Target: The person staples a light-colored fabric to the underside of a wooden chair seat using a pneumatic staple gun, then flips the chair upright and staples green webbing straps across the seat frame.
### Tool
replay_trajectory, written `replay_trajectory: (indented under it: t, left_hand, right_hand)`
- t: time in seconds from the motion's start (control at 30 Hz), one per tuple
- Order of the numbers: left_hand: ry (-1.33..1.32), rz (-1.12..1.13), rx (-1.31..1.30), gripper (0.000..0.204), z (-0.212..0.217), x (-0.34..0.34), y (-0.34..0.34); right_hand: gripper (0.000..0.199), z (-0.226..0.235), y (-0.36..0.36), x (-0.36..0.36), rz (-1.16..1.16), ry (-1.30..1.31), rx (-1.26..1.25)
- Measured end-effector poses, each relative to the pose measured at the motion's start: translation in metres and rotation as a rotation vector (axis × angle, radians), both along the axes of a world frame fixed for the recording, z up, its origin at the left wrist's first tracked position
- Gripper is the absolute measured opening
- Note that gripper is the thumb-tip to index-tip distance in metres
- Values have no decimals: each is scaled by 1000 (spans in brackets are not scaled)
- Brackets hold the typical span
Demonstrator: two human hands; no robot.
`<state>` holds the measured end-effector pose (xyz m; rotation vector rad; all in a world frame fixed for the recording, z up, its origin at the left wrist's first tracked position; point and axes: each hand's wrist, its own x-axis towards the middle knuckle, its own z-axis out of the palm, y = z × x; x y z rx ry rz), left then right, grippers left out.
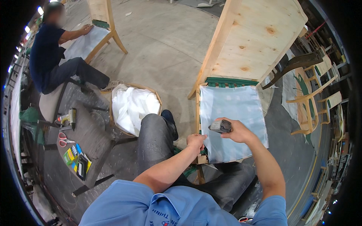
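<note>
Upholstery work on a wooden chair frame (pixel 249 45): right hand (pixel 237 132) wrapped shut around a grey staple gun (pixel 220 125) over pale fabric (pixel 232 113) on the seat, left hand (pixel 196 142) pinching its near edge; risk of wrinkled or misplaced staples should that pinch slacken

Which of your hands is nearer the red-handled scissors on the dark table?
Left. The left hand pinches the sheet's near-left edge, closer to the scissors; the right hand holds the stapler farther right.
</note>
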<state>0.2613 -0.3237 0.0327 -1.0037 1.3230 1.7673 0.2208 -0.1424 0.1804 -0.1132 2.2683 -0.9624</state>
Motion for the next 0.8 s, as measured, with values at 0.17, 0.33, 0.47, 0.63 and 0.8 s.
replay_trajectory:
  t: [0.17,0.33,0.47,0.63,0.8]
  left_hand:
    - [-36,30,27,24,-8,1,-3]
    - [-48,34,-2,23,-8,0,-3]
    - [-62,24,20,17,-1,-1,-6]
    - [-64,36,40,17,-2,0,-8]
    - [-61,9,55,20,-7,1,-9]
  right_hand:
    - [69,-24,-7,-15,113,-4,24]
    - [67,-38,-17,-26,184,-23,16]
    - [66,-42,-20,-29,226,-10,62]
    - [66,-40,-25,-32,265,-13,134]
    - [66,-41,-29,-32,307,22,189]
